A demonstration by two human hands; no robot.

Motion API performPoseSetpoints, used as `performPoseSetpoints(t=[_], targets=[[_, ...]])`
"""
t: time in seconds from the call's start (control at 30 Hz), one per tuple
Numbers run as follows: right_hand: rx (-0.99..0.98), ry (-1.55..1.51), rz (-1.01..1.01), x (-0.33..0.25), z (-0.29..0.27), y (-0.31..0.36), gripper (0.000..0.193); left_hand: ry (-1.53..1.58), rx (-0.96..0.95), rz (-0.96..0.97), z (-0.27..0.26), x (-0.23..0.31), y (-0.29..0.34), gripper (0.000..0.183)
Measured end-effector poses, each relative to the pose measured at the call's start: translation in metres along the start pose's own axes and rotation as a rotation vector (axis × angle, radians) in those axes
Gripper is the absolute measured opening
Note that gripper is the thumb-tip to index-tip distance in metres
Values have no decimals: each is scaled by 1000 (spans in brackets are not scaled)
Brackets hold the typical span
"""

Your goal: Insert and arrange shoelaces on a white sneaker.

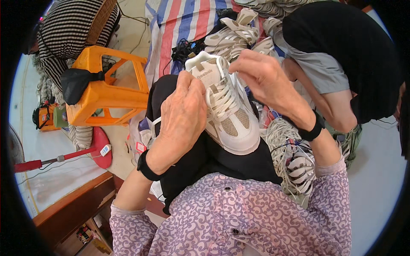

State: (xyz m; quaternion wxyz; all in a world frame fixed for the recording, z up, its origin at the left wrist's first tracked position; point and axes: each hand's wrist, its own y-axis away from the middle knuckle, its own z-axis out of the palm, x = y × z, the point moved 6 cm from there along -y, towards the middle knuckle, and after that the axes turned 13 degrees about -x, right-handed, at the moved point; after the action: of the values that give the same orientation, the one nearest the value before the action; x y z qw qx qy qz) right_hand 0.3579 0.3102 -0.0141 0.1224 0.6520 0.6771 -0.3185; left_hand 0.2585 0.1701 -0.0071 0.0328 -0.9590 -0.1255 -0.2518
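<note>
A beige and white sneaker [235, 128] rests on my black-trousered lap, its toe pointing toward me. Flat cream shoelaces [223, 101] cross over its tongue. My left hand [183, 109] is at the shoe's left side, fingers curled closed beside the tongue; what they pinch is hidden. A thin white strand [156, 121] shows by the outer edge of that hand. Above the right side of the collar, my right hand [267, 81] has bent fingers drawn together; I cannot make out anything in them. Both wrists wear black bands.
An orange plastic stool [96, 100] with a black item on it stands at left. Piled shoe uppers [232, 38] lie on a striped sheet [183, 19] ahead. Bundled laces [282, 138] hang by my right thigh. A person in black [341, 51] sits close at right; another person in stripes [68, 25] is at far left.
</note>
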Motion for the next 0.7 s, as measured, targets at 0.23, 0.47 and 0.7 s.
performPoseSetpoints(t=[0.23, 0.47, 0.7], targets=[[-34, 52, -11, -12, 27, -5, 16, -27, 46, 17, -8, -2, 2, 8], [-11, -177, 179, 13, 7, 8, 9, 627, -139, -150, -19, -60, 18, 15], [379, -1360, 340, 64, -56, 69, 15, 1363, -63, -151, -84, -115, 52, 28]])
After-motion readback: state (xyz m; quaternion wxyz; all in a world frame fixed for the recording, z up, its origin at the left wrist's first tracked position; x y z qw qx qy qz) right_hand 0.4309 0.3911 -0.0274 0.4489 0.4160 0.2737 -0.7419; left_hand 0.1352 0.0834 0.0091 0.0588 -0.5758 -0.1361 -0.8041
